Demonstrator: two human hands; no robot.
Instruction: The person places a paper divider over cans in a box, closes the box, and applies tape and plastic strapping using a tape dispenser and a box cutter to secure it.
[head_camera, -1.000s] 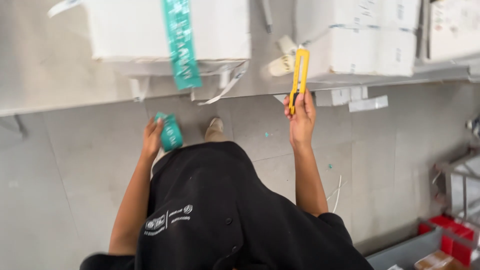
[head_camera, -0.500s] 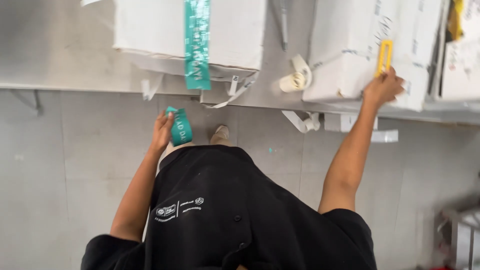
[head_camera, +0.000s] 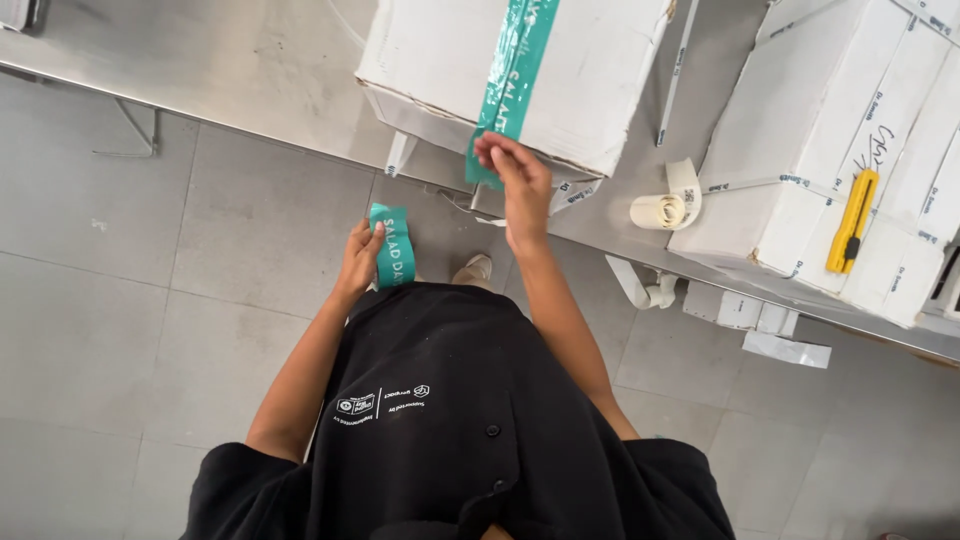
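Single head-worn view, steeply downward, close overhead.

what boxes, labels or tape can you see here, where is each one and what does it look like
White carton: on the steel table, ahead; green printed tape strip down its middle, right hand at its end.
Second white carton: right, white printed tape, yellow cutter on top.
Green tape roll: in left hand.
Cream tape roll: between cartons.

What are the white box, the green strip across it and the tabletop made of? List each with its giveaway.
White box: likely matte cardboard; scuffed, dented edges.
Green strip: seemingly glossy plastic tape; it shines, and the right hand pinches its loose end.
Tabletop: probably brushed steel; grey with a dull sheen.
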